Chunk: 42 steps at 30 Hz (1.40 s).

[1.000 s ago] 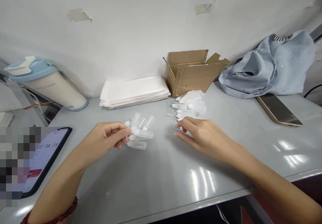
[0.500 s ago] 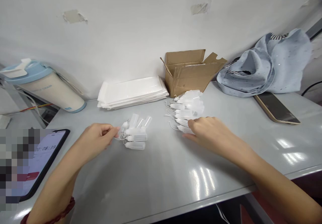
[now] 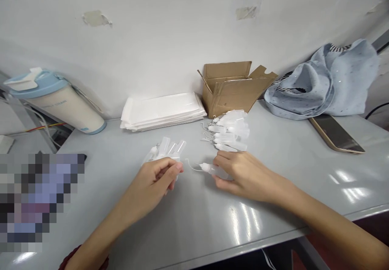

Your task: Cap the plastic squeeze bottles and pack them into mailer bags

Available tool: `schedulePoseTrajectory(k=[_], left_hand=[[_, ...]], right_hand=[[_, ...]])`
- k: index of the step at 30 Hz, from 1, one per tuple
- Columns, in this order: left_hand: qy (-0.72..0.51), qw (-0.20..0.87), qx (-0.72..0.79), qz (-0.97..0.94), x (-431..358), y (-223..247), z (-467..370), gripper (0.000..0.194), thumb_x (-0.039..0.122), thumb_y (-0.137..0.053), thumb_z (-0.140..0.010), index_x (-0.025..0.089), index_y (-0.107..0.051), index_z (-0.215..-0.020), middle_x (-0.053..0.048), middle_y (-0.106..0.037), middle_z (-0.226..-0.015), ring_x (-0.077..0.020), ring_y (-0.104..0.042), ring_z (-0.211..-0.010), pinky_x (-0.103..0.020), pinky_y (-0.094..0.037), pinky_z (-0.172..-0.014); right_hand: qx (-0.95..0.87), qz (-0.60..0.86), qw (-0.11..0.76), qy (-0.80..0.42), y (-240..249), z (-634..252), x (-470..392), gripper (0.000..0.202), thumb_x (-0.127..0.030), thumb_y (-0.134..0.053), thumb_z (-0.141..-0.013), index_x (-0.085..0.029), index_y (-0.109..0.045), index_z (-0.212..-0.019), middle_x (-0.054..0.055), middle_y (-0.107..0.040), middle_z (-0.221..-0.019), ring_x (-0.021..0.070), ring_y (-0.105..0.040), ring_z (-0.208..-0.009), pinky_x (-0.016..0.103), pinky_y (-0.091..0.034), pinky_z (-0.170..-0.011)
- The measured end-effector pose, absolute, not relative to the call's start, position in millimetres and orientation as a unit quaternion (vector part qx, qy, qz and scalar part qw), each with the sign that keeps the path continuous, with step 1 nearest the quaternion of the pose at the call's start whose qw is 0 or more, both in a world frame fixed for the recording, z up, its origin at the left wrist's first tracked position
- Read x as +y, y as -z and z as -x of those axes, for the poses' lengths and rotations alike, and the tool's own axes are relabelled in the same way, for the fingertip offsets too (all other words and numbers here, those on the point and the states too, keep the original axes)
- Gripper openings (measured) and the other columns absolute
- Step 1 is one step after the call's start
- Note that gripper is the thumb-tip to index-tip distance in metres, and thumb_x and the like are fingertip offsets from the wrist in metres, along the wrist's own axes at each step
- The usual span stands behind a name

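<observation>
Between the fingers of my right hand (image 3: 240, 175) is a small translucent bottle (image 3: 212, 169), its thin needle tip and loose cord pointing left. My left hand (image 3: 159, 177) is closed, thumb against the fingers, just left of that tip; what it pinches, if anything, is too small to make out. Partly hidden behind my left hand lies a cluster of similar bottles (image 3: 164, 145). A second pile of bottles (image 3: 232, 126) with cords sits beyond my right hand, in front of the cardboard box.
An open cardboard box (image 3: 234, 96) and a stack of white envelopes (image 3: 164, 108) stand by the wall. A tumbler (image 3: 67, 106) leans at the left. On the right are a blue cloth bag (image 3: 322, 83) and a phone (image 3: 337, 134); a blurred screen (image 3: 45, 193) lies at left.
My left hand has moved right, in front of the left cluster. My right hand has drawn one bottle from the right pile toward the table's front. The view has shifted slightly.
</observation>
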<state>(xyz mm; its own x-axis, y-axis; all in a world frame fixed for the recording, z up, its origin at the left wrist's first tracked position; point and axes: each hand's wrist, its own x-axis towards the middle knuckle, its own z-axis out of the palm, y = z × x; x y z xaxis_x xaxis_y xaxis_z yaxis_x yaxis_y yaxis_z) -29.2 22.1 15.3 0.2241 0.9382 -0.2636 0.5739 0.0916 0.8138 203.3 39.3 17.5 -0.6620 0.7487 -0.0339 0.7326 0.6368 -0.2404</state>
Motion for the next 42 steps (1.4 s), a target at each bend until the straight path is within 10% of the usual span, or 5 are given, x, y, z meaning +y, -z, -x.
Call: schedulePoseTrajectory(k=[42], left_hand=[[-0.186, 0.528, 0.509, -0.653, 20, -16, 30, 0.032, 0.038, -0.045, -0.091, 0.019, -0.061, -0.070, 0.005, -0.053, -0.061, -0.0087, -0.050, -0.055, -0.020, -0.040, -0.056]], right_hand=[[-0.935, 0.296, 0.167, -0.099, -6, -199, 33, 0.026, -0.027, -0.046, -0.084, -0.009, -0.063, -0.075, 0.001, -0.048, -0.062, 0.0114, -0.035, -0.052, 0.026, -0.027, -0.047]])
